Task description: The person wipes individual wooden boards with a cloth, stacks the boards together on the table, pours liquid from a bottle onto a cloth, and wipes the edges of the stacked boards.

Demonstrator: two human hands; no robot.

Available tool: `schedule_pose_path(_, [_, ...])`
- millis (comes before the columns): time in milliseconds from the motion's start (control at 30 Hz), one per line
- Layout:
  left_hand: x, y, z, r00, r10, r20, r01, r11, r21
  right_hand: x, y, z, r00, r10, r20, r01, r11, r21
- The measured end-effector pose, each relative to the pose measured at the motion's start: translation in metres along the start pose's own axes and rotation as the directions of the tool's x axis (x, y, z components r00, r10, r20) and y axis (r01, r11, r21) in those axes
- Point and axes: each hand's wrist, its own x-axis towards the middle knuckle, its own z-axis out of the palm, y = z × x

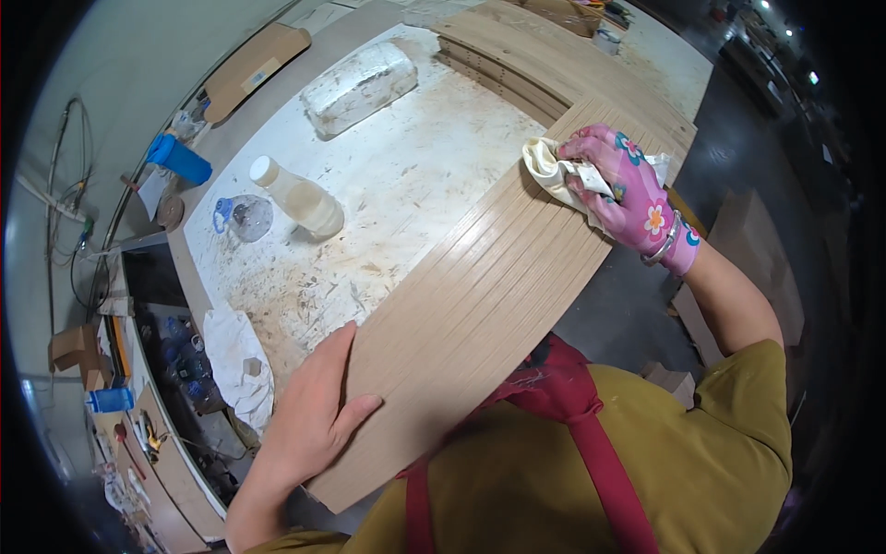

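A long light-brown wooden panel point(461, 305) with grooves along its length lies slantwise in front of me, its near end jutting past the table. My left hand point(314, 406) grips the near-left end, thumb on the top face and the other fingers along the far edge, partly hidden. My right hand point(632, 189), in a pink flowered glove, presses a bunched cream-white cloth point(554, 171) onto the panel's far end. Its fingers are bent around the cloth.
On the stained white tabletop point(397, 194) stand a cloudy bottle point(309, 203), a small clear bottle point(247, 219) and a wrapped block point(360, 88). More wooden panels point(503, 78) are stacked at the far side. A white rag point(238, 365) hangs at the left edge; a blue bottle point(182, 159) is beyond.
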Motion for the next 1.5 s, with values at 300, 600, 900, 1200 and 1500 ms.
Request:
schedule_pose_path(300, [0.011, -0.012, 0.02, 0.899, -0.085, -0.429, 0.261, 0.89, 0.373, 0.046, 0.008, 0.033, 0.998, -0.053, 0.031, 0.056, 0.994, -0.098])
schedule_pose_path(600, [0.002, -0.007, 0.023, 0.923, -0.048, -0.383, 0.221, 0.879, 0.423, 0.048, 0.009, 0.025, 0.998, -0.064, 0.004, 0.064, 0.998, -0.023])
schedule_pose_path(900, [-0.011, 0.001, 0.034, 0.955, -0.002, -0.296, 0.149, 0.867, 0.476, 0.055, -0.11, 0.074, 0.719, -0.601, 0.351, 0.518, 0.799, 0.306])
schedule_pose_path(1200, [0.002, 0.001, 0.029, 0.936, 0.074, -0.344, 0.105, 0.874, 0.475, 0.061, 0.138, -0.006, 0.988, 0.148, 0.045, -0.136, 0.969, -0.204])
schedule_pose_path(1500, [-0.014, -0.002, 0.039, 0.935, 0.012, -0.354, 0.164, 0.871, 0.462, 0.03, -0.054, 0.015, 0.817, -0.436, 0.377, 0.372, 0.898, 0.233])
